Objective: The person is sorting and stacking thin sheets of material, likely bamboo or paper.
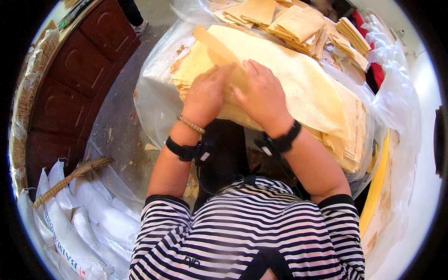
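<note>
A broad stack of thin yellow sheets (289,70), rough at the edges, lies in front of me on clear plastic. One thin yellow sheet (215,46) on its left part is lifted into a narrow, raised fold. My left hand (205,93) is bent round the near part of this fold, its fingertips partly hidden and slightly blurred. My right hand (262,95) lies against the fold's right side with fingers stretched out and thumb apart. I wear a bead bracelet on the left wrist and a black strap on each wrist.
Folded yellow bundles (298,23) are heaped beyond the stack. Clear plastic sheeting (396,102) drapes the right side. A dark red panelled cabinet (70,79) stands at the left, with white sacks (88,224) and a straw whisk (72,179) below it. A foot (140,28) shows at the far left.
</note>
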Tool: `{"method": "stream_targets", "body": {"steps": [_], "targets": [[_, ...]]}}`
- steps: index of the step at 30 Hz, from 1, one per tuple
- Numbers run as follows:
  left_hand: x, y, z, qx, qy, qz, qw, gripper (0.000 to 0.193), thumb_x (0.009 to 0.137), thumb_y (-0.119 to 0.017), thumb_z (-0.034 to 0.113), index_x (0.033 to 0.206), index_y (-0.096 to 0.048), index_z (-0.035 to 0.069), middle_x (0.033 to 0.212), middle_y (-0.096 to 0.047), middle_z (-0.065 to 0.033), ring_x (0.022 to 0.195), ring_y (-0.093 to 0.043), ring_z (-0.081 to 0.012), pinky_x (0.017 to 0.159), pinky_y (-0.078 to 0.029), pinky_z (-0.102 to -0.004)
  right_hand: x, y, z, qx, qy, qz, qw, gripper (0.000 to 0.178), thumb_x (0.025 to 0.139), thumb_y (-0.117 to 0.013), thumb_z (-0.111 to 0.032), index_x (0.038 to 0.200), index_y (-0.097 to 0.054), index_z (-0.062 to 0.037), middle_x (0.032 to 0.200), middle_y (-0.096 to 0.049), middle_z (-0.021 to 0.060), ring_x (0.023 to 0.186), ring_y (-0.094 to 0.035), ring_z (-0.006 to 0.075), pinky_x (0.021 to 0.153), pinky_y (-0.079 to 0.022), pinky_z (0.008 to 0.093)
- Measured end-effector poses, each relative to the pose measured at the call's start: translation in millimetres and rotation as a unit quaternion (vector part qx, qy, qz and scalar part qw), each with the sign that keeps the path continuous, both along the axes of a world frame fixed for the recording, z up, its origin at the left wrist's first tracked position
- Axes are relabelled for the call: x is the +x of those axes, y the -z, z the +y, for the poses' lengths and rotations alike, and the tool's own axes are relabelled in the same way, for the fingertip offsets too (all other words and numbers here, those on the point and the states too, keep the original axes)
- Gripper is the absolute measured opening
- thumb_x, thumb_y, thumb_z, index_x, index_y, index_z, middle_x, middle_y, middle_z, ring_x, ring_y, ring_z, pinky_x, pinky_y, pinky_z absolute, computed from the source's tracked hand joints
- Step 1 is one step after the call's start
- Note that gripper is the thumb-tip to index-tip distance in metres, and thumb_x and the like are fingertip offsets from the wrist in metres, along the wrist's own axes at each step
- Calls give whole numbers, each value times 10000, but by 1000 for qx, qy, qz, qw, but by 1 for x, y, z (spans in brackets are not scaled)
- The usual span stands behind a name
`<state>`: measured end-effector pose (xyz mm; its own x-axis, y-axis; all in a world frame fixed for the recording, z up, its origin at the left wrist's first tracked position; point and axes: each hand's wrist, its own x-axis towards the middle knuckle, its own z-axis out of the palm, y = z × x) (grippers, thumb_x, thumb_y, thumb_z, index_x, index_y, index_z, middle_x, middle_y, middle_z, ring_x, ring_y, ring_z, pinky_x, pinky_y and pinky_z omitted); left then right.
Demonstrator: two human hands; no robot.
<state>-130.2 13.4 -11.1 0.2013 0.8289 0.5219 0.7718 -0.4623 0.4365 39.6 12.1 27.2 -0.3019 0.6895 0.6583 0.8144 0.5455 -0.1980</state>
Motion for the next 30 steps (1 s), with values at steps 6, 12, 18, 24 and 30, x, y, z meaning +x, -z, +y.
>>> {"method": "stream_targets", "body": {"steps": [6, 12, 18, 24, 30], "targets": [[-1, 8, -3, 62, 0, 82, 995, 302, 949, -568, 163, 1231, -664, 116, 1238, -683, -88, 1208, -605, -289, 1005, -463, -418, 30, 0, 25, -94, 93, 35, 991, 284, 953, -594, -270, 823, -743, -66, 742, -668, 190, 733, -655, 403, 698, -539, 459], [35, -43, 15, -115, -26, 249, 961, 214, 941, -583, 218, 1051, -688, 68, 1117, -697, -109, 1099, -633, -285, 954, -479, -410, 74, -38, 14, -136, 55, 434, 889, 388, 1010, -604, -319, 933, -702, 48, 712, -643, 55, 671, -525, 110, 645, -465, 308], [120, -19, 69, -57, 107, 148, 982, 339, 988, -497, 276, 1229, -624, 74, 1287, -631, -145, 1233, -570, -317, 1083, -400, -442, 98, -36, 0, -63, 95, 532, 839, 451, 1005, -611, -377, 1047, -703, 63, 907, -707, 73, 834, -613, 109, 754, -493, 268], [117, -2, 63, 9, 106, 108, 988, 396, 987, -493, 322, 1313, -572, 112, 1409, -513, -148, 1347, -435, -322, 1126, -332, -457, 168, -50, -41, -6, 196, 423, 885, 502, 1025, -568, -372, 1208, -613, 94, 1119, -698, 120, 931, -675, 208, 784, -529, 299], [125, -1, 69, -76, 104, 182, 975, 518, 1016, -418, 405, 1473, -470, 166, 1597, -365, -101, 1495, -292, -268, 1213, -225, -427, 288, -44, -58, 129, 199, 276, 931, 532, 1014, -573, -327, 1319, -512, 106, 1160, -687, 140, 997, -692, 269, 832, -562, 363]]}}
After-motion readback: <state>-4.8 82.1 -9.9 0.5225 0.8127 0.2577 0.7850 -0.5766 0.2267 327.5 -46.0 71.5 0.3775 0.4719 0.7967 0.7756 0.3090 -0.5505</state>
